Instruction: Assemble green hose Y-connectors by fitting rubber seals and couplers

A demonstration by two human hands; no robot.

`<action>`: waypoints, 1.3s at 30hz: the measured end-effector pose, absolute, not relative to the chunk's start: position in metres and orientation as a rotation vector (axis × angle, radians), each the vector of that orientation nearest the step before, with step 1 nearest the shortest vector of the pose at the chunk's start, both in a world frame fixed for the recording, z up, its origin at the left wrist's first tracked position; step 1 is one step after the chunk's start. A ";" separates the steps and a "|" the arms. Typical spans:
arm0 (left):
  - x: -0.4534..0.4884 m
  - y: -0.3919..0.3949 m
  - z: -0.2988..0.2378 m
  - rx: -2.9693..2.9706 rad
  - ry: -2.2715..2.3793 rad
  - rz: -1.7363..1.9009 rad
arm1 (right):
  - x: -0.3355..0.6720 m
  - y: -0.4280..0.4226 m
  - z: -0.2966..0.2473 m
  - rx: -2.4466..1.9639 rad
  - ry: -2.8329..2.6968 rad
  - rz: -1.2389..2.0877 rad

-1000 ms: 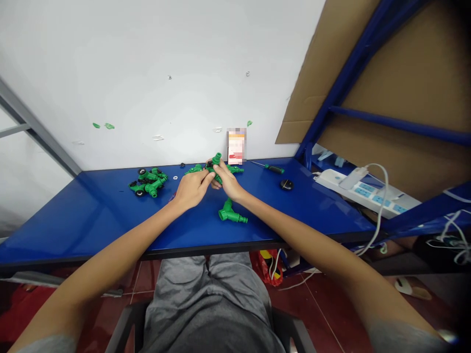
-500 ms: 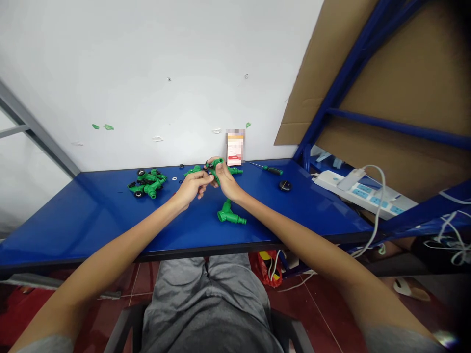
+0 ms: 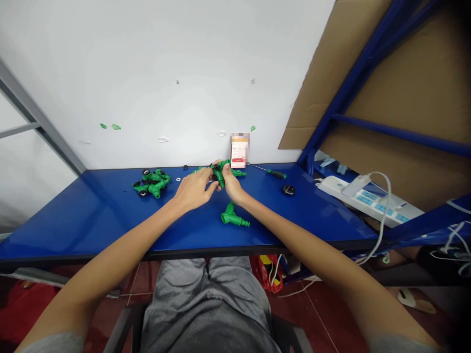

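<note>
Between my left hand [image 3: 193, 190] and my right hand [image 3: 232, 180], both fingers wrapped around it, is a green plastic hose fitting [image 3: 220, 175] with a dark part at its near end. My hands hide much of it. A heap of similar green fittings with black parts [image 3: 151, 183] lies to the left of my left hand. Another green Y-shaped fitting [image 3: 231, 216] rests on the blue table [image 3: 91, 220] just below my right wrist.
A green-handled screwdriver [image 3: 275, 172] and a round black cap [image 3: 289, 190] lie to the right. A blurred card [image 3: 239, 149] stands against the white wall. A white power strip [image 3: 368, 201] with cables sits beyond the table's right end, under a blue metal frame with cardboard.
The green fitting has turned a little between my hands, which now sit closer together. The whole scene has shifted slightly right in view.
</note>
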State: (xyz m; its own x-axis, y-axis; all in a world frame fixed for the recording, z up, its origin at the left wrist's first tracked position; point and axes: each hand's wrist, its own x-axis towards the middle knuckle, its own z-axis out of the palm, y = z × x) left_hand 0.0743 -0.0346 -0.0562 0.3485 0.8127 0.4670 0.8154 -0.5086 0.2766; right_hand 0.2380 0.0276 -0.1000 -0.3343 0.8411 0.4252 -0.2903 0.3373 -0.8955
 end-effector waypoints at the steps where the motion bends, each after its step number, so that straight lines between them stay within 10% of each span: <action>1: 0.073 -0.033 -0.057 -2.588 -1.545 -0.907 | 0.238 0.028 -0.098 -0.539 -1.467 1.304; 14: 0.061 -0.024 -0.056 -2.465 -1.140 -1.335 | 0.261 0.025 -0.078 -0.495 -1.595 1.784; 39: 0.060 -0.023 -0.057 -2.664 -0.977 -1.250 | 0.268 0.031 -0.080 -0.443 -1.709 1.714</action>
